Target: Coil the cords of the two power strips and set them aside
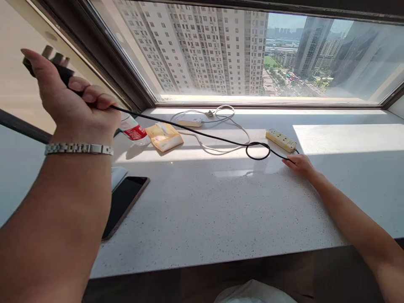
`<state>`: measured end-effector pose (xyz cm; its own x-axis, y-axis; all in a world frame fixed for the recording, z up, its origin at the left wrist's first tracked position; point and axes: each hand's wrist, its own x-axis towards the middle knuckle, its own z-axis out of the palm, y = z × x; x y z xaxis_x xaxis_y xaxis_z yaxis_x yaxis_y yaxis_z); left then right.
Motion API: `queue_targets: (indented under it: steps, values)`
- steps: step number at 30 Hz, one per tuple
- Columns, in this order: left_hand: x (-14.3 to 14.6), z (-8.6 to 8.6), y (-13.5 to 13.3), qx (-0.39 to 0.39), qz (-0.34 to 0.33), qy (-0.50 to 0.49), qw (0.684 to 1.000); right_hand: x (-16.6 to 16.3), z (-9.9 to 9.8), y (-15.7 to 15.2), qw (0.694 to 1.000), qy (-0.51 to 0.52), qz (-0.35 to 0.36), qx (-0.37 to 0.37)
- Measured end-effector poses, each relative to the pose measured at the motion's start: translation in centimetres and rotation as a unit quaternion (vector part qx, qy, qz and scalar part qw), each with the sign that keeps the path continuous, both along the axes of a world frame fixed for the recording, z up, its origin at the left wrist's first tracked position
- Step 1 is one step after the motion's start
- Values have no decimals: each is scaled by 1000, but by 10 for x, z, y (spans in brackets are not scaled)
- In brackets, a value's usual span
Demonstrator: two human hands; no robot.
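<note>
My left hand (78, 94), raised at the upper left, is closed round a black plug (63, 72) with its metal prongs pointing up. From under its fingers a black power cord (202, 134) stretches down across the counter, with one loop (258, 151) in it. My right hand (299, 164) pinches the cord's other end, close to a yellowish power strip (280, 140) lying on the counter. Only the wrist end of the strip's cord shows between that hand and the strip.
On the white speckled counter (205, 210) lie a phone (126, 202), a clear bottle with red label (135, 131), a yellow tissue packet (166, 139) and a second power strip (189, 121) with a white cord (217, 150). A window (202, 54) rises behind.
</note>
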<state>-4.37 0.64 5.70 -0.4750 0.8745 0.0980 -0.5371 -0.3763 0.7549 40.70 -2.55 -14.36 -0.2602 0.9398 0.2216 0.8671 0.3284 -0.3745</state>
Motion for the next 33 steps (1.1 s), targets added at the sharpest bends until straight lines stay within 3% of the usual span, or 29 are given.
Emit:
queue_targets:
  steps: [2,7,13,15,19,22,24,26,29,33]
  values:
    - [19,-12,-8,35,-33,-16,999,-7,-3,-3,999,19,-23,-17]
    - [63,-50,-29,13,-196,-89,976,-40,-2,-12,997,45,-19,-60]
    - [105,-102,-51,-46,-310,-93,945,-68,5,8,974,133,-157,-96]
    - [117,-122,-56,-61,-332,-74,938,-74,3,17,971,131,-167,-113]
    - [133,-163,-60,-85,-339,67,935,-83,-6,15,952,280,-85,-89]
    - [139,-185,-60,-72,-343,223,910,-88,-7,2,884,452,21,-118]
    - [142,-191,-61,-47,-376,285,880,-91,-3,-6,835,525,64,-151]
    - [145,-191,-63,-24,-385,314,868,-94,2,-11,806,558,73,-182]
    - [148,-187,-66,-17,-355,331,874,-99,6,-14,785,583,49,-204]
    - [154,-183,-68,-13,-299,347,889,-106,8,-17,762,623,35,-174]
